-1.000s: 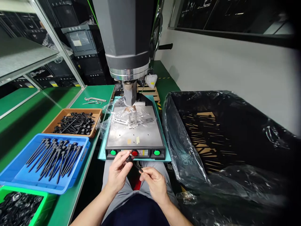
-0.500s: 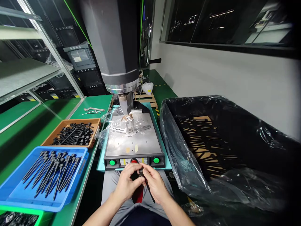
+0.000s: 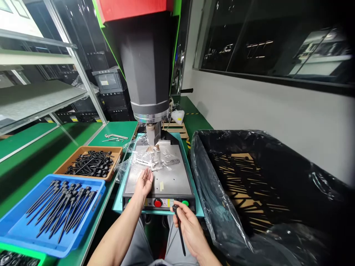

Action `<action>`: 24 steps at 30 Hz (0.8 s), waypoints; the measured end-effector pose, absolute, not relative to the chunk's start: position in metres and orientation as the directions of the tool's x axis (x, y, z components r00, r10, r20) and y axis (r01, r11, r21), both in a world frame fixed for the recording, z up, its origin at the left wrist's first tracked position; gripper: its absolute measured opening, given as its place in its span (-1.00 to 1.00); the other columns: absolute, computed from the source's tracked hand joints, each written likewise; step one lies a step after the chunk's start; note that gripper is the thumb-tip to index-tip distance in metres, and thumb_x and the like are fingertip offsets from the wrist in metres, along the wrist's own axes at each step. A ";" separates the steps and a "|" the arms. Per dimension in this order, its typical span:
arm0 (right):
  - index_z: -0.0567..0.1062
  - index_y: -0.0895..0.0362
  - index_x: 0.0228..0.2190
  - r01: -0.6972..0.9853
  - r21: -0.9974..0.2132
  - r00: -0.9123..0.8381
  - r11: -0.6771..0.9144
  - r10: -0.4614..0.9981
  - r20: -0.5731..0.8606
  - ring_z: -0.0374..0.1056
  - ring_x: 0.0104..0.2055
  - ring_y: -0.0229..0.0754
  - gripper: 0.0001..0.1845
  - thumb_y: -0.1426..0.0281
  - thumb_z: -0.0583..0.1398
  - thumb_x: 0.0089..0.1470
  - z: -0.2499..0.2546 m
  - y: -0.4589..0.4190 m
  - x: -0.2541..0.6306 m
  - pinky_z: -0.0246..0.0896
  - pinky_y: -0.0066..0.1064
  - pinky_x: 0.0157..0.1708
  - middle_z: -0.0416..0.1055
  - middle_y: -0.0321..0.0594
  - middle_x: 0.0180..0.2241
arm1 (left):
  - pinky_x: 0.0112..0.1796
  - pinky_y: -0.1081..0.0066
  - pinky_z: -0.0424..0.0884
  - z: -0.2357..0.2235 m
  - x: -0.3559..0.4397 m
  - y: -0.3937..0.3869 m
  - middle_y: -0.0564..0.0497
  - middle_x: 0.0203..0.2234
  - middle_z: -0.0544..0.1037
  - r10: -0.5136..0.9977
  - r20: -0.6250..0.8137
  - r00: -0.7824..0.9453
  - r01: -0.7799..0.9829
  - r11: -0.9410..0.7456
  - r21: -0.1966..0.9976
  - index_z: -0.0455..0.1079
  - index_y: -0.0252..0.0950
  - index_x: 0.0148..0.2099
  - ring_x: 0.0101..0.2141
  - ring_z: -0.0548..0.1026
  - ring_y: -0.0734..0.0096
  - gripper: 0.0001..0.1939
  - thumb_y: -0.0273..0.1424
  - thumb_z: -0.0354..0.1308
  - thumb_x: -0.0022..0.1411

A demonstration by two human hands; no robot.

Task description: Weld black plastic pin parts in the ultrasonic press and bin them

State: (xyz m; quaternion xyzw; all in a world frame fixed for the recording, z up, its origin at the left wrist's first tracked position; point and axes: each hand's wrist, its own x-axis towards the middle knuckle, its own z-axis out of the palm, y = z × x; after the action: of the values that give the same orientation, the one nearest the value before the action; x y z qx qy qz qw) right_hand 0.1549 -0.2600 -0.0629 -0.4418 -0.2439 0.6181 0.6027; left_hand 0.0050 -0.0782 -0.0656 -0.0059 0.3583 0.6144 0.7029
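Note:
My right hand [image 3: 187, 223], in front of the machine's lower right edge, is closed around a slim black rod with a thicker head [image 3: 180, 227]. The head points up and away, and the thin end slants down toward my lap. My left hand [image 3: 144, 183] reaches over the metal plate [image 3: 133, 186], palm turned up and fingers stretched out, with nothing visible in it. Its fingertips are close to a small clear fixture [image 3: 155, 157] wrapped in plastic film; whether they touch cannot be told. Above the fixture stands the metal horn [image 3: 151, 135] of the press [image 3: 146, 74].
On the left bench, a blue tray [image 3: 101, 192] and a brown tray [image 3: 116, 159] hold similar black rods; a green bin [image 3: 41, 255] holds black parts. A wrench [image 3: 116, 136] lies behind. At right, a plastic-lined box [image 3: 205, 177] holds rows of rods. A red button [image 3: 158, 203] fronts the machine.
My hands have come apart. The left moved forward over the plate to the fixture, while the right kept the black rod and shifted slightly right. The view has tipped upward.

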 end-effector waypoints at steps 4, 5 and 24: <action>0.48 0.08 -0.19 -0.522 -0.838 0.060 -0.158 0.974 -0.220 0.23 -0.45 -0.30 -0.52 0.06 0.37 -0.07 -0.063 -0.244 0.152 0.16 -0.42 -0.46 0.42 -0.20 -0.30 | -0.17 0.25 0.53 -0.057 0.003 -0.095 0.03 -0.49 0.51 0.905 -0.424 0.036 -0.910 0.206 0.361 0.44 -0.31 -0.29 -0.36 0.55 0.43 -0.85 -0.54 0.06 0.30; 0.47 0.08 -0.20 -0.525 -0.834 0.034 -0.168 0.975 -0.218 0.24 -0.45 -0.30 -0.53 0.08 0.38 -0.08 -0.064 -0.238 0.150 0.16 -0.43 -0.47 0.42 -0.21 -0.31 | -0.16 0.23 0.53 -0.054 0.002 -0.100 0.04 -0.49 0.51 0.915 -0.401 0.045 -0.914 0.200 0.352 0.45 -0.31 -0.28 -0.39 0.55 0.44 -0.85 -0.55 0.07 0.30; 0.55 0.08 -0.23 -0.064 -0.941 0.204 0.331 0.928 0.313 0.39 -0.20 -0.05 -0.69 0.28 0.30 -0.09 -0.024 -0.058 0.136 0.24 -0.20 -0.08 0.52 -0.18 -0.23 | -0.05 0.27 0.51 -0.002 -0.019 -0.104 -0.16 -0.01 0.53 0.975 -0.199 0.096 -0.890 0.173 0.421 0.47 -0.35 -0.33 -0.01 0.51 0.15 -0.86 -0.55 0.10 0.26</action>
State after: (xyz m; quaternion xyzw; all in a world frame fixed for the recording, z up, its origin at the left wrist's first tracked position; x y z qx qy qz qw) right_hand 0.1358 -0.0583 -0.0241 -0.4319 -0.5000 0.3845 0.6448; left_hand -0.0185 -0.1038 -0.0017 0.0971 0.2195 0.6355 0.7338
